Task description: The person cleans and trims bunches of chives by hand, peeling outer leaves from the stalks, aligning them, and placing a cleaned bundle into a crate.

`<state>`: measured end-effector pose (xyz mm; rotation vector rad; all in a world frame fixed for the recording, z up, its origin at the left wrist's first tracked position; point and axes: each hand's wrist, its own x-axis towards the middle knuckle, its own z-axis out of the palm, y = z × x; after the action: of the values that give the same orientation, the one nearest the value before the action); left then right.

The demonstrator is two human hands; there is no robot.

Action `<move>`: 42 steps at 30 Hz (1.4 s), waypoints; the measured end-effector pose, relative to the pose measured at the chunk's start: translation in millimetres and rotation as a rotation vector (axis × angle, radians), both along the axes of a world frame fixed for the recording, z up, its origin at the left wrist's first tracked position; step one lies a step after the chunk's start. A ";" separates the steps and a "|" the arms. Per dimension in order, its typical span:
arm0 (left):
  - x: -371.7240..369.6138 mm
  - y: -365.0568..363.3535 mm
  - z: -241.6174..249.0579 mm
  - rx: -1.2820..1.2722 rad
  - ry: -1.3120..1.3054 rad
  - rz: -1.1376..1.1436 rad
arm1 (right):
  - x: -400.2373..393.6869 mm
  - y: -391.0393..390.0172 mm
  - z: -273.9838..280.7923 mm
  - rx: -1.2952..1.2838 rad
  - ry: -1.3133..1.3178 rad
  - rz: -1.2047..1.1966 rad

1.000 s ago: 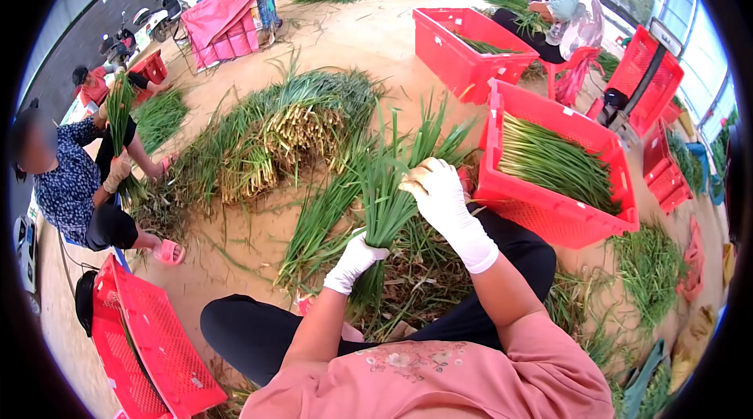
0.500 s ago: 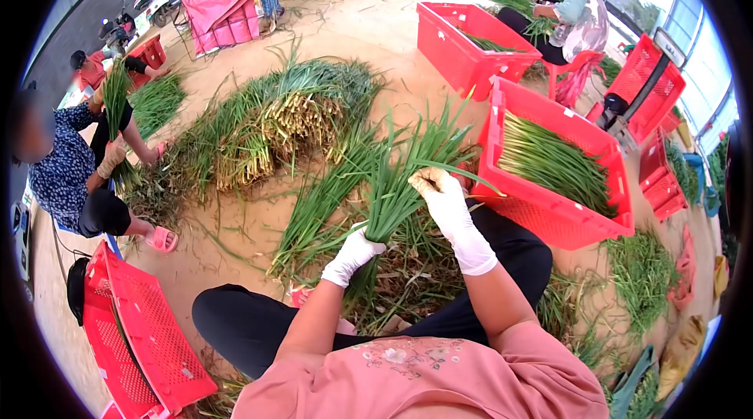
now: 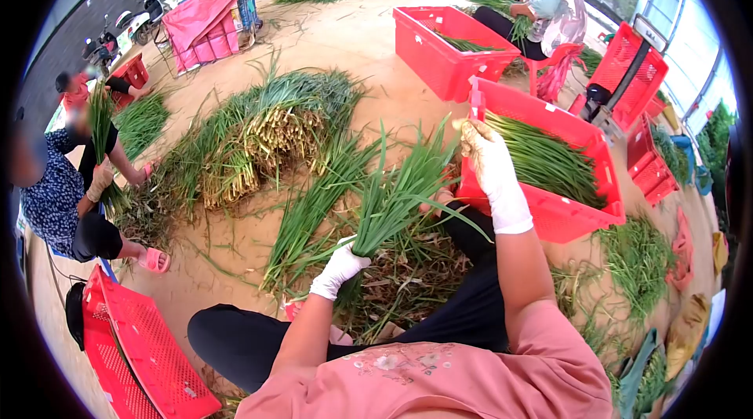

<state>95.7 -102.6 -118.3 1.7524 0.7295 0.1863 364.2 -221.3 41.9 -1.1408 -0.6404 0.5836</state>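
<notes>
Green leafy stalks (image 3: 389, 203) are bunched in my gloved left hand (image 3: 343, 265), whose fingers wrap round them; the leaves fan up and to the right. My gloved right hand (image 3: 485, 146) is raised beside the near red crate (image 3: 549, 207), fingers bent together; what they pinch, if anything, is too small to name. Long stalks lie inside that crate. Loose green stalks (image 3: 306, 223) lie on the ground left of the bunch, and dry trimmings (image 3: 412, 286) lie below it between my legs.
A big pile of stalks (image 3: 274, 136) lies ahead. Another red crate (image 3: 455, 54) stands behind the near one. A person in blue (image 3: 59, 191) sits at the left holding stalks, and a seated person (image 3: 557, 15) works at the upper right. A red crate (image 3: 145, 348) is at the lower left.
My right hand has moved up and right, away from the bunch. My left hand still holds the stalks, a little lower and further left in view. The whole view has shifted slightly.
</notes>
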 end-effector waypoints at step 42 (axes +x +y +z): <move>-16.3 49.4 71.6 -0.434 -0.331 -0.047 | -58.9 102.0 -93.9 0.140 0.701 0.571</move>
<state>79.4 -53.2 -46.7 1.2828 0.4454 0.2581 305.4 -119.3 -52.0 -0.5421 -0.3743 1.3285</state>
